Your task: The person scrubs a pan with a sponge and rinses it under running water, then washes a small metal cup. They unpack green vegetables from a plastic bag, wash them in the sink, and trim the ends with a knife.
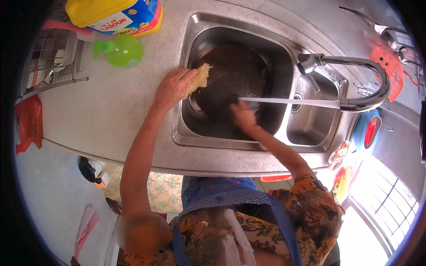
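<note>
My left hand [174, 87] grips a yellowish fibrous scrubber, perhaps a loofah [199, 79], at the left rim of the large sink basin. A dark round pan or wok [229, 73] lies in this stainless steel sink [178, 133]. My right hand [243, 116] is blurred over the lower part of the dark pan, beside the stream of water; whether it holds anything is unclear. Water runs from the curved chrome faucet [361, 105] across the view of the small basin [313, 123] and lands by my right fingers.
A green pump bottle [123, 51] and a yellow and blue Labour jug [116, 16] stand on the counter [100, 109] at the left, near a wire dish rack [66, 81]. A red perforated utensil [387, 66] hangs at the right. A blue container [364, 129] sits beside the small basin.
</note>
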`<state>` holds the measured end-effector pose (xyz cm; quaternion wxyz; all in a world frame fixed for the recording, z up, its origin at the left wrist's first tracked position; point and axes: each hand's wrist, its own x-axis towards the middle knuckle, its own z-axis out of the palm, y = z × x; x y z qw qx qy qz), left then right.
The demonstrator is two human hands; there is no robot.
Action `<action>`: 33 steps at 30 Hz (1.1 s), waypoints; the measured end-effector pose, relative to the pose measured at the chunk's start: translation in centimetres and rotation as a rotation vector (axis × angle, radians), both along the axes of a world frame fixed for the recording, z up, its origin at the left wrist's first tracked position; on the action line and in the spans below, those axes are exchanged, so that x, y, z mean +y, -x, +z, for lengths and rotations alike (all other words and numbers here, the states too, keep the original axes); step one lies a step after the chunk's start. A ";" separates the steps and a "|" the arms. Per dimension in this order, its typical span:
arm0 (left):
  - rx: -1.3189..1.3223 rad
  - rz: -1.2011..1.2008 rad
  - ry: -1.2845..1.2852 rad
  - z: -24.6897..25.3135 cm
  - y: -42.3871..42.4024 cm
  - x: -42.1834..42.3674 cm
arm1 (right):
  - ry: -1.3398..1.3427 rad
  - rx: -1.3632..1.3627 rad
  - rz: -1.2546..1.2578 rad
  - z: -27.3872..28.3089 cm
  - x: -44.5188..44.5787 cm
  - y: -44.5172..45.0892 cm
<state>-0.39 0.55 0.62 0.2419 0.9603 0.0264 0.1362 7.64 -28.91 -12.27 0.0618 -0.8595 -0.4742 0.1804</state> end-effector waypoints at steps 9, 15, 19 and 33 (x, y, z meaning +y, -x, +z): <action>0.033 -0.016 -0.027 0.8 -0.5 0.0 | -0.346 -0.255 -0.318 -0.7 13.0 -13.7; 0.009 -0.019 0.009 -0.3 -0.2 0.1 | 0.169 -0.498 -0.345 -1.4 -1.9 -6.7; 0.014 -0.014 0.027 -0.4 0.0 0.1 | 0.370 -0.104 -0.106 1.1 4.5 4.4; 0.055 -0.038 -0.015 0.1 -0.4 0.3 | 0.500 0.097 -0.633 2.0 -1.1 -3.2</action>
